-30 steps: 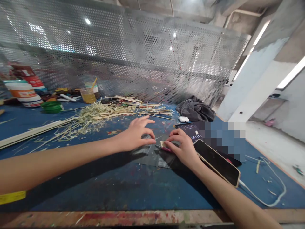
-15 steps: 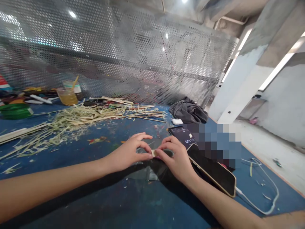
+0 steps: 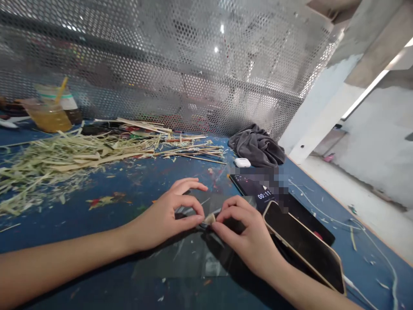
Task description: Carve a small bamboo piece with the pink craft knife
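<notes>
In the middle of the head view, a small pale, cream-coloured piece (image 3: 210, 218) sits between my two hands; its kind is too small to make out. My left hand (image 3: 174, 211) pinches at its left side with thumb and index finger, the other fingers loosely curved. From the right, thumb and fingertips of my right hand (image 3: 243, 226) close on its other side. Beneath both hands lies a clear, thin plastic sheet or bag (image 3: 174, 262) on the blue tabletop (image 3: 106, 282). The fingertips partly cover the piece.
To the right lie a phone (image 3: 305, 245) with a white cable (image 3: 392, 271) and a dark device showing a timer (image 3: 250, 187). Behind are a white earbud case (image 3: 242, 162) and grey cloth (image 3: 256, 146). Plant strips (image 3: 80, 155) and a drink cup (image 3: 51, 118) stand left, before a perforated metal panel (image 3: 155, 69).
My view has tilted down and shifted right. Both hands have come slightly closer, with a little more of the pale piece showing between the fingertips, which still pinch.
</notes>
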Available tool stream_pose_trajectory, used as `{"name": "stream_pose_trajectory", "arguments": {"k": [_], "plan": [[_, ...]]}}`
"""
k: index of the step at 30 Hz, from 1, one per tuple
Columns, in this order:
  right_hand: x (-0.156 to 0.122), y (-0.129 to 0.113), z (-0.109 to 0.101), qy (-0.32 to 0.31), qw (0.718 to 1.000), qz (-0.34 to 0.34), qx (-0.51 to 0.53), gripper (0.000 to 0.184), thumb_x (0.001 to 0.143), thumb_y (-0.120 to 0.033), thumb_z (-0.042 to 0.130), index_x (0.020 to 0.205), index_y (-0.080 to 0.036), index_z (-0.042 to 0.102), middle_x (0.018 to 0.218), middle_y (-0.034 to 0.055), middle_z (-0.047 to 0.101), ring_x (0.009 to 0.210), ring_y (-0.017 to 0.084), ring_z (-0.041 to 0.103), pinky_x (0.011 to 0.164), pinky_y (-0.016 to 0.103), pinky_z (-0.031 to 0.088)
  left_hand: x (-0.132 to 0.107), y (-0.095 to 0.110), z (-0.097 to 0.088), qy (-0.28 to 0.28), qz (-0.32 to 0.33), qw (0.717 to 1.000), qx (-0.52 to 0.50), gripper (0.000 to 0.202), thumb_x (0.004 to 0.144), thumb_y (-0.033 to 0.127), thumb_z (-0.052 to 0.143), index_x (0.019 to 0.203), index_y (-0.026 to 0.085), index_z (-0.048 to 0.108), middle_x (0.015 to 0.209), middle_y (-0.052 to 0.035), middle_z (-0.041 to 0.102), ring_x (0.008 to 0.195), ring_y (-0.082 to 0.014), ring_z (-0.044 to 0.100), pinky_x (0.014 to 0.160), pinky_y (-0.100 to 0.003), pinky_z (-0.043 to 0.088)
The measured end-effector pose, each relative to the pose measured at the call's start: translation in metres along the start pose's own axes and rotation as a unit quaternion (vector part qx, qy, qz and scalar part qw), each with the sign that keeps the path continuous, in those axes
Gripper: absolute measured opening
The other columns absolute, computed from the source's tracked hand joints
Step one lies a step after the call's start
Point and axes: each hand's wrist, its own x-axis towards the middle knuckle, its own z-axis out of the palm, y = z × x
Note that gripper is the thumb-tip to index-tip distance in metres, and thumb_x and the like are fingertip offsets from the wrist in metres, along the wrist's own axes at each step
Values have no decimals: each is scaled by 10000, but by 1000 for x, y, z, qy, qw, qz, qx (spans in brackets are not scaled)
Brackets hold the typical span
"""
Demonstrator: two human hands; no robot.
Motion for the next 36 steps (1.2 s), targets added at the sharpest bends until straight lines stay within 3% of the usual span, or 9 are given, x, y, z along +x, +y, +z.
{"name": "stream_pose_trajectory", "arguments": {"k": [10, 16, 24, 36], "plan": [[-2, -1, -6, 9, 999, -14, -36, 83, 814, -202, 676, 743, -238, 697, 837, 11, 601, 775, 140, 602, 709, 264, 479, -7, 1, 6, 70, 36, 997, 21, 186, 921, 358, 552, 848, 304, 715, 1253, 12, 561, 1306, -234, 367, 1123, -465, 294], [-3, -3, -5, 1, 999, -3, -34, 82, 811, -230, 670, 738, -245, 704, 836, 19, 602, 770, 152, 619, 639, 266, 489, -5, 0, 5, 126, 11, 992, 19, 212, 903, 381, 564, 799, 266, 708, 1197, -16, 587, 1234, -238, 431, 1085, -471, 324], [-5, -3, -6, -16, 999, -26, -41, 74, 824, -226, 671, 758, -236, 703, 856, 21, 584, 770, 138, 589, 644, 247, 478, -11, 6, 8, 69, 81, 994, 38, 130, 889, 348, 608, 881, 356, 738, 1266, 30, 560, 1300, -247, 359, 1103, -447, 294], [-5, -4, -2, -22, 997, -39, -61, 90, 829, -222, 660, 742, -234, 680, 850, 26, 585, 805, 162, 583, 711, 290, 475, -12, 9, 9, 66, 106, 990, 62, 160, 887, 296, 596, 845, 336, 745, 1217, 11, 603, 1286, -257, 391, 1098, -446, 288]]}}
